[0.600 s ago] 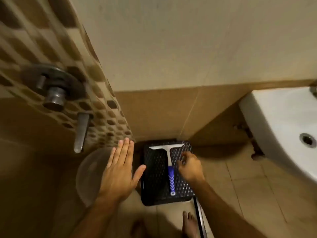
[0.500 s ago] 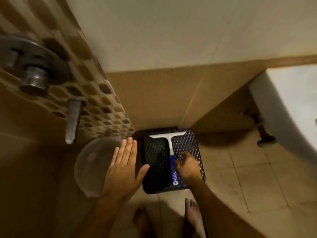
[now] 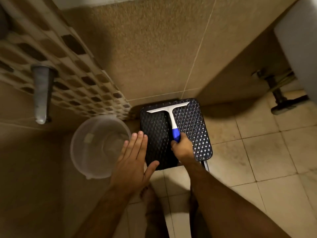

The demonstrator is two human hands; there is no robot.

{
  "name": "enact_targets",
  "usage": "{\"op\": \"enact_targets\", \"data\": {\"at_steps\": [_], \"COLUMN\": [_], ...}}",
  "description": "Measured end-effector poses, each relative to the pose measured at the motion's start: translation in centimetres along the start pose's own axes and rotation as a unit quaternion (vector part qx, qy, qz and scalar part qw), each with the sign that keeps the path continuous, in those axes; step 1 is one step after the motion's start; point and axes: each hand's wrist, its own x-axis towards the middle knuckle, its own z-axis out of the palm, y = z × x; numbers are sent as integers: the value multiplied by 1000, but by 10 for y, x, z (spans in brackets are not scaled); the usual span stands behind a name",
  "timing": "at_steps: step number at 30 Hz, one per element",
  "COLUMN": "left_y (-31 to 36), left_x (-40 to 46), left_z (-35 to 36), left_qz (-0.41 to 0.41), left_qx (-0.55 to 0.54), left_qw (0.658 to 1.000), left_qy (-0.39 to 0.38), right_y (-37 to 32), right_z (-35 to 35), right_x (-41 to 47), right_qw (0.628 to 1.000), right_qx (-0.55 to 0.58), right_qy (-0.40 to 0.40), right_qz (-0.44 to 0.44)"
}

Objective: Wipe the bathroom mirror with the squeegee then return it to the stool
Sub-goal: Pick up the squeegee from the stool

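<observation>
Right hand [image 3: 182, 148] now round squeegee [image 3: 171, 117] handle, no longer beside it.

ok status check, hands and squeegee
Right hand gripping squeegee handle. Left hand open, idle. Squeegee flat on stool. Nothing in the way.

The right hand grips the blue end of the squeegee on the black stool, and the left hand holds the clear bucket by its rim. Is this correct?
Not fully. In the head view the left hand holds nothing; it hovers open, fingers straight, above the bucket. The right hand does grip the squeegee on the stool.
</observation>
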Motion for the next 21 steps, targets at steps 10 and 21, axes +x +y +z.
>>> {"op": "enact_targets", "data": {"at_steps": [10,21], "left_y": [33,98], "left_x": [29,81], "left_z": [-142,-347], "left_qz": [20,173], "left_qx": [19,-40], "left_qw": [997,946], "left_qy": [74,273], "right_y": [-78,-200], "right_z": [-101,-255], "right_x": [-119,-256], "right_qw": [982,879], "right_qx": [103,193], "right_qy": [122,310], "right_qz": [-96,-306]}}
